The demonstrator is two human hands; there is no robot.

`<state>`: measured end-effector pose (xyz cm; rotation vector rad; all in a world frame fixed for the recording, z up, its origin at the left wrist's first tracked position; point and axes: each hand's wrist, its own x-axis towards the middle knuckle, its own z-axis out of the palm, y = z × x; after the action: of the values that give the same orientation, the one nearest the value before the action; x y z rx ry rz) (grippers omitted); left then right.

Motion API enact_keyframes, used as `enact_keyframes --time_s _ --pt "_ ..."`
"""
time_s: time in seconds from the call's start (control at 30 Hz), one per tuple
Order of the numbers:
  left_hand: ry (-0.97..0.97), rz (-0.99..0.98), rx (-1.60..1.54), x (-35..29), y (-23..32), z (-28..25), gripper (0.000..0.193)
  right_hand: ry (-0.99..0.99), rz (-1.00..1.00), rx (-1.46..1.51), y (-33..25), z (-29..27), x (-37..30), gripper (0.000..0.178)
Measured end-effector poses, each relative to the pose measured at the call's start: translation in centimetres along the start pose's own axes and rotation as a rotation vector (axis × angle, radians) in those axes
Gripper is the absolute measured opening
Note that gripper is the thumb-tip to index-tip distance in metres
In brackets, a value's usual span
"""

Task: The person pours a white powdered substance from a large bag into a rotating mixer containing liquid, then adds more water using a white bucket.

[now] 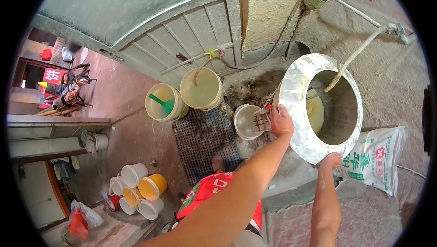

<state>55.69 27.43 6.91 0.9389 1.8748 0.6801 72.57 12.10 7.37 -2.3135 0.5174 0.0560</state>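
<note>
A large whitish metal drum (291, 131) with a wide round mouth stands tilted in front of me at the right. Yellowish contents (315, 116) lie inside, and a pale hose (353, 60) hangs into its mouth. My left hand (281, 122) grips the drum's left side, beside a small metal bracket (262, 120); some of its fingers are hidden. My right hand (331, 161) holds the near lower rim, fingers curled and partly hidden. Below the bracket sits a small white bucket (246, 131) with cloudy liquid. A white printed sack (378, 158) leans to the right of the drum.
Two buckets of cloudy liquid, one (213, 107) with a hose, the other (152, 116) with a green-handled tool, stand by a grey metal door (182, 33). A dark perforated mat (200, 140) lies before them. Several white and yellow buckets (152, 186) are stacked at lower left.
</note>
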Motion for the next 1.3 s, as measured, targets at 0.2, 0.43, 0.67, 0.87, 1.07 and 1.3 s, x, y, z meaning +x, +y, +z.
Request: enact_keyframes --time_s 0.2,0.43,0.67,0.87,1.07,1.3 --pt "-0.014 0.003 0.001 0.1 -0.1 -0.1 0.054 -0.008 -0.009 0.083 0.4 0.3 0.3 0.049" --pt "-0.019 -0.004 -0.032 -0.1 0.3 -0.5 0.055 -0.029 0.017 0.067 0.5 0.3 0.5 0.051" --pt "-0.011 0.017 -0.01 0.1 0.0 -0.3 0.058 -0.004 0.019 0.064 0.5 0.4 0.5 0.052" --pt "-0.043 -0.001 -0.003 0.1 0.1 -0.5 0.058 -0.013 0.022 0.037 0.8 0.6 0.8 0.052" --pt "-0.044 -0.022 0.011 -0.1 0.3 -0.6 0.058 -0.002 0.005 0.059 1.7 1.1 2.1 0.053" --pt "-0.028 -0.012 0.024 0.2 0.1 -0.3 0.056 -0.011 -0.032 -0.007 1.5 0.9 1.8 0.051"
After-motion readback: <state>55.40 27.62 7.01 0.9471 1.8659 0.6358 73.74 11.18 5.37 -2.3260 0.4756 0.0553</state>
